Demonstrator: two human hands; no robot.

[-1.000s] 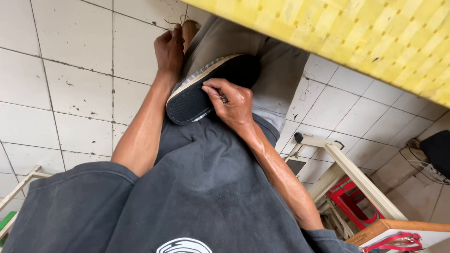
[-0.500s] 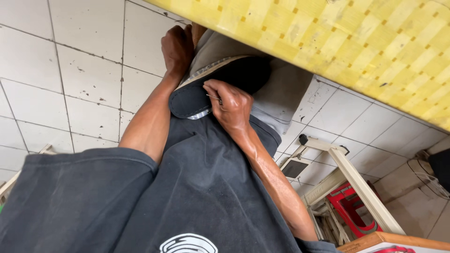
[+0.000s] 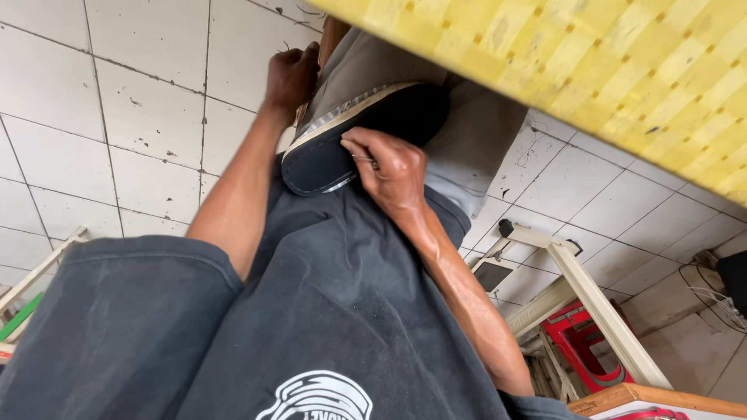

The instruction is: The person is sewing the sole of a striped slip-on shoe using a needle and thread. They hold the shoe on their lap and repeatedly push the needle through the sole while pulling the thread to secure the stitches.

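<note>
Shoe: a dark canvas shoe [image 3: 354, 136] with a pale welt along its sole edge lies across the person's lap, sole edge up, partly tucked under the yellow chequered tabletop [image 3: 591, 70].
Right hand: the right hand [image 3: 393, 167] is closed in a pinch at the sole edge near the heel end; a thin needle [image 3: 364, 160] seems to show between the fingertips, though it is too fine to be sure.
Left hand: the left hand [image 3: 292, 74] is curled shut around the far end of the shoe, by a brown piece there, bracing it against the thigh.
Step in hand: judged as hand-stitching the sole seam.
Doing it well: it seems wise to keep the far-end grip firm so the shoe cannot roll, to drive the point square to the welt, and to keep the fingertips off its line.
Lap: dark shorts [image 3: 334, 311] and grey cloth [image 3: 467, 155] lie under the shoe.
Around: white tiled floor [image 3: 93, 101]; a pale wooden frame [image 3: 591, 303] and a red plastic stool [image 3: 580, 342] stand well apart at the right.
</note>
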